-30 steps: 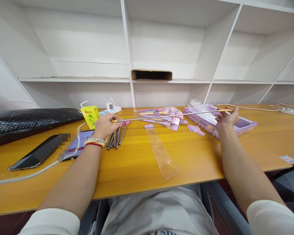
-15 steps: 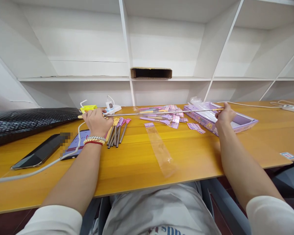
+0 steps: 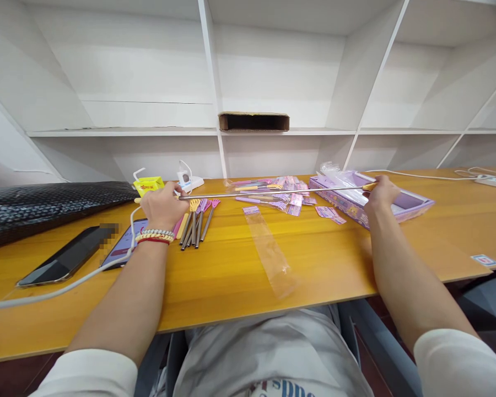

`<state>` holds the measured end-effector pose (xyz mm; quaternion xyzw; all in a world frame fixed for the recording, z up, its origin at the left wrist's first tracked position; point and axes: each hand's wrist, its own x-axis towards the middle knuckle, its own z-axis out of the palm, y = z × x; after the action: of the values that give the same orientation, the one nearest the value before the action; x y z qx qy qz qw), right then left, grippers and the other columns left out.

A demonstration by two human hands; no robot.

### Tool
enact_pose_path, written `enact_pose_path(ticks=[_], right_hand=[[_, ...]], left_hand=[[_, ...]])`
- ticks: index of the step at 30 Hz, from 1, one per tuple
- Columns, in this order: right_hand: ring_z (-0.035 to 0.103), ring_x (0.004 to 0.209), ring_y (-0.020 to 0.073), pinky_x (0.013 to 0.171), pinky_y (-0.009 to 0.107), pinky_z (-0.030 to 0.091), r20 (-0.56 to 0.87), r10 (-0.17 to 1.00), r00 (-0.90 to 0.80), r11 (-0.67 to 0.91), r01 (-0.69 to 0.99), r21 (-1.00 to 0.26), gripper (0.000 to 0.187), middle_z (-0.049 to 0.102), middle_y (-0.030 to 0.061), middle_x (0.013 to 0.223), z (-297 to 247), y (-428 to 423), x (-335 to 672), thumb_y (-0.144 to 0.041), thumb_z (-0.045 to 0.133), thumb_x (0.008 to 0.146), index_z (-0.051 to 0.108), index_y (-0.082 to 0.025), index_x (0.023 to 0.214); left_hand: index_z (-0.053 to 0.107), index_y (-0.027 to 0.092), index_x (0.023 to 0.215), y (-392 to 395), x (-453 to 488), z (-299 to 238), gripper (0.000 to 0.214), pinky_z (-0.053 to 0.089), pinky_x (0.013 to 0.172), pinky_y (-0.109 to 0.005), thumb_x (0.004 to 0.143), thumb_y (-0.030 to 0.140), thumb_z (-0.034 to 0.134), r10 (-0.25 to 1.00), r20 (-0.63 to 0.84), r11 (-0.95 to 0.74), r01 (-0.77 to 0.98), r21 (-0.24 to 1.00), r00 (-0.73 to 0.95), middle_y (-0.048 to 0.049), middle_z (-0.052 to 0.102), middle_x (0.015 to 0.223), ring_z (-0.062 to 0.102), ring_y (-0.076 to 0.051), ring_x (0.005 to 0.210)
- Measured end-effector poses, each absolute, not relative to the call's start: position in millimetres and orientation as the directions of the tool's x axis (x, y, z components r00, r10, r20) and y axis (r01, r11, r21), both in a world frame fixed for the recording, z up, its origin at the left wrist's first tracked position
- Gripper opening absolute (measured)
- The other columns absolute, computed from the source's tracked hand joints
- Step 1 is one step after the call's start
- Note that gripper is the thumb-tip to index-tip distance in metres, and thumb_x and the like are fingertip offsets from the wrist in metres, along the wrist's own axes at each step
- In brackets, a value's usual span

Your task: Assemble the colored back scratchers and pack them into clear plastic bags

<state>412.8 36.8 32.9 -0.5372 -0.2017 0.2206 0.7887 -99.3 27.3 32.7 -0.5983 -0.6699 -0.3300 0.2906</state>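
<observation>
Rod (image 3: 273, 192), held lengthwise, left fingers (image 3: 170, 191) to right fingers (image 3: 379, 183)

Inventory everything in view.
rod: one, silver, yellow ends, middle
scratchers: several, metallic, coloured heads, centre left
packets: several, mostly purple, back centre
pouch: one, clear, centre
tray: one, purple, back right
wrap: uncounted, clear, in tray
cards: several, purple, beside tray
carton: one, yellow, back left
phones: two, dark edges, left
bag: one, black, left
cables: several, white, both sides
power strips: two, white, back
shelf: one, white, behind
box: one, brown, on shelf
sticker: one, multicoloured, right
table: one, orange, middle
chair parts: several, grey, bottom
shirt: one, grey, bottom
bracelets: several, mixed, lower left
left hand: one, on rod's left
right hand: one, on rod's right
</observation>
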Motion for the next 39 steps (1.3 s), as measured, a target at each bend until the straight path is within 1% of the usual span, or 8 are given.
enact_pose_path(ticks=[3,6,11,14,17,25,30,39], right_hand=[[0.045,0.04,0.0094,0.034,0.021,0.032,0.143,0.54,0.83,0.391,-0.097,-0.915,0.014,0.05,-0.002,0.05,31.0,41.7,412.2,-0.023,0.045,0.076,0.046,-0.017,0.063],[0.04,0.036,0.0092,0.031,0.021,0.027,0.201,0.486,0.851,0.439,-0.039,-0.897,0.019,0.042,-0.0045,0.043,26.9,45.2,416.4,-0.026,0.049,0.075,0.043,-0.018,0.058],[0.038,0.039,0.0083,0.034,0.021,0.025,0.309,0.466,0.829,0.296,0.183,-0.937,0.022,0.04,-0.0033,0.041,22.2,48.3,412.0,-0.021,0.054,0.072,0.049,-0.016,0.051],[0.039,0.039,0.0082,0.037,0.021,0.028,0.395,0.614,0.683,0.235,0.32,-0.918,0.028,0.042,-0.0021,0.041,21.4,46.9,379.0,-0.024,0.053,0.076,0.05,-0.016,0.05],[0.04,0.041,0.0087,0.039,0.021,0.03,0.441,0.801,0.405,0.283,0.393,-0.875,0.032,0.044,-0.0018,0.043,18.5,39.5,323.2,-0.034,0.052,0.08,0.05,-0.016,0.053],[0.038,0.049,0.0087,0.05,0.022,0.03,0.58,0.791,-0.194,0.604,0.398,-0.691,0.032,0.043,-0.0039,0.053,-2.8,1.5,221.4,-0.047,0.046,0.084,0.047,-0.018,0.072],[0.041,0.056,0.0102,0.054,0.023,0.032,0.599,0.737,-0.313,0.676,0.353,-0.647,0.027,0.047,-0.0021,0.062,-5.4,-8.8,217.8,-0.044,0.046,0.085,0.045,-0.018,0.076],[0.04,0.056,0.0106,0.054,0.023,0.032,0.624,0.717,-0.312,0.697,0.335,-0.634,0.023,0.046,-0.0023,0.061,-7.5,-2.8,221.3,-0.039,0.048,0.084,0.046,-0.018,0.076]], left_hand=[[0.062,0.018,0.084,23.1,-97.0,34.8,0.023,0.034,0.062,-0.034,0.075,0.033,0.047,0.639,0.761,0.075,0.994,0.086,-0.114,-0.0046,0.055,0.062,0.056,-0.025,0.071],[0.062,0.019,0.083,23.2,-97.1,36.0,0.024,0.035,0.06,-0.033,0.071,0.037,0.052,0.727,0.682,0.049,0.996,0.069,-0.083,-0.004,0.056,0.062,0.056,-0.024,0.069],[0.065,0.021,0.074,28.5,-85.7,36.9,0.03,0.041,0.06,-0.036,0.067,0.049,0.055,0.88,0.469,-0.048,0.996,-0.08,0.08,-0.0076,0.062,0.065,0.059,-0.029,0.07],[0.067,0.02,0.077,23.4,-59.3,37.2,0.037,0.043,0.06,-0.038,0.074,0.05,0.046,0.899,0.408,-0.094,0.98,-0.175,0.159,-0.0117,0.065,0.069,0.061,-0.031,0.071],[0.068,0.016,0.083,8.0,-23.0,36.4,0.033,0.044,0.063,-0.036,0.077,0.036,0.042,0.905,0.367,-0.147,0.967,-0.206,0.216,-0.0143,0.066,0.076,0.063,-0.029,0.075],[0.067,0.015,0.084,-34.7,40.4,27.5,0.032,0.046,0.067,-0.037,0.081,0.028,0.037,0.919,0.326,-0.19,0.973,-0.133,0.224,-0.0143,0.066,0.076,0.064,-0.028,0.075],[0.066,0.014,0.081,-41.7,45.4,23.7,0.029,0.047,0.065,-0.036,0.08,0.023,0.038,0.921,0.321,-0.184,0.972,-0.147,0.222,-0.014,0.065,0.074,0.064,-0.028,0.073],[0.062,0.015,0.088,-41.4,46.0,17.1,0.028,0.047,0.063,-0.038,0.083,0.025,0.037,0.916,0.319,-0.207,0.967,-0.146,0.244,-0.0143,0.064,0.074,0.064,-0.03,0.074]])
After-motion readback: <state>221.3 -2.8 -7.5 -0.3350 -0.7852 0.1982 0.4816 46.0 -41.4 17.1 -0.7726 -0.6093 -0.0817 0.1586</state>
